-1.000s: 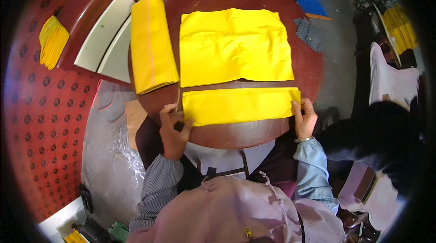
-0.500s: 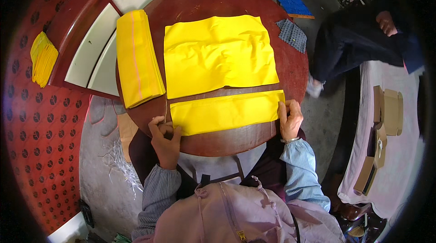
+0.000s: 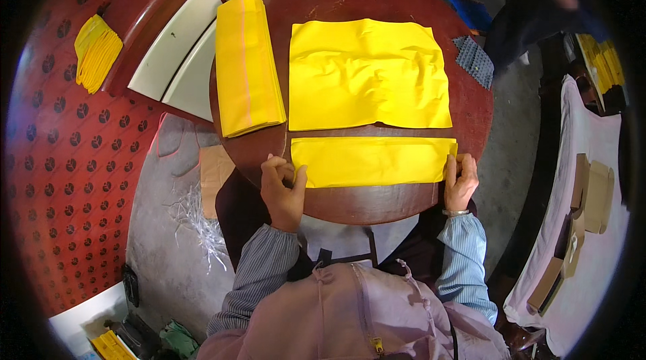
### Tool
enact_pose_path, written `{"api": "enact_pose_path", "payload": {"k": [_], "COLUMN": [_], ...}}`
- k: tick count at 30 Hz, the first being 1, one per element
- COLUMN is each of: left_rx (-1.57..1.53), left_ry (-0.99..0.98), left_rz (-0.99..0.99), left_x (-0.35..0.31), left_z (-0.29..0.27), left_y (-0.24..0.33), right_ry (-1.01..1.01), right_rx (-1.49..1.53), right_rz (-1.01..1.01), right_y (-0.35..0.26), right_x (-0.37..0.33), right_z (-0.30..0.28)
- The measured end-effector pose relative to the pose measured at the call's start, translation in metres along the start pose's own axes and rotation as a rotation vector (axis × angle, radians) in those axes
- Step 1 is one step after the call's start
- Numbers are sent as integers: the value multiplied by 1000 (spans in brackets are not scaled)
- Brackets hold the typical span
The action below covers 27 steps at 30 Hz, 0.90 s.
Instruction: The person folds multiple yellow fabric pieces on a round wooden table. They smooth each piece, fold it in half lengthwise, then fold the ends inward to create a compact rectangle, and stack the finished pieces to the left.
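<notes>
A long strip of folded yellow sheet (image 3: 374, 162) lies across the near part of the round red-brown table (image 3: 323, 205). My left hand (image 3: 283, 192) is closed at its left end, the thumb on the edge and the other fingers curled beside it. At the opposite end my right hand (image 3: 461, 184) pinches the lower right corner between thumb and fingers. Just beyond the strip a wide, creased yellow sheet (image 3: 370, 74) is spread flat. To its left stands a thick stack of folded yellow sheets (image 3: 246, 67) with a pink line along it. Whether they are cloth or paper, I cannot tell.
A grey studded mat piece (image 3: 474, 62) lies on the table's right edge. Another yellow bundle (image 3: 96, 54) rests on the red patterned surface at far left. Another person in dark clothes (image 3: 538, 3) is at upper right. Opened cardboard boxes (image 3: 597, 197) lie on a pale cloth.
The view has shifted, so the table sits farther right in it. Both hands stay at the strip's ends, and the strip now lies straighter across. The other person has moved.
</notes>
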<state>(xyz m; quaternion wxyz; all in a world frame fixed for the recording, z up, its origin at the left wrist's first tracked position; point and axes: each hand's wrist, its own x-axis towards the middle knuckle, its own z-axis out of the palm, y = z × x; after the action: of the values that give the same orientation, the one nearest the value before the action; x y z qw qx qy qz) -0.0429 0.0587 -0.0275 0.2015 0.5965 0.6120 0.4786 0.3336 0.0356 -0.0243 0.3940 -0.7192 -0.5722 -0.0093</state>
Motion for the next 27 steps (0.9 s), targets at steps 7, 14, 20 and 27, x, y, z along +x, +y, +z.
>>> {"api": "enact_pose_path", "payload": {"k": [7,14,20,27], "left_rx": [34,69,455,341], "left_ry": [2,26,-62,-432], "left_rz": [-3,21,179,544], "left_x": [3,8,16,28], "left_z": [1,5,0,-4], "left_y": [0,-4,12,7], "right_ry": [5,10,51,91], "right_rx": [-25,35,79,21], "right_rz": [-10,31,52,-74], "right_y": [0,4,7,1], "right_x": [1,-1,-3,1], "right_z": [0,3,7,9]}}
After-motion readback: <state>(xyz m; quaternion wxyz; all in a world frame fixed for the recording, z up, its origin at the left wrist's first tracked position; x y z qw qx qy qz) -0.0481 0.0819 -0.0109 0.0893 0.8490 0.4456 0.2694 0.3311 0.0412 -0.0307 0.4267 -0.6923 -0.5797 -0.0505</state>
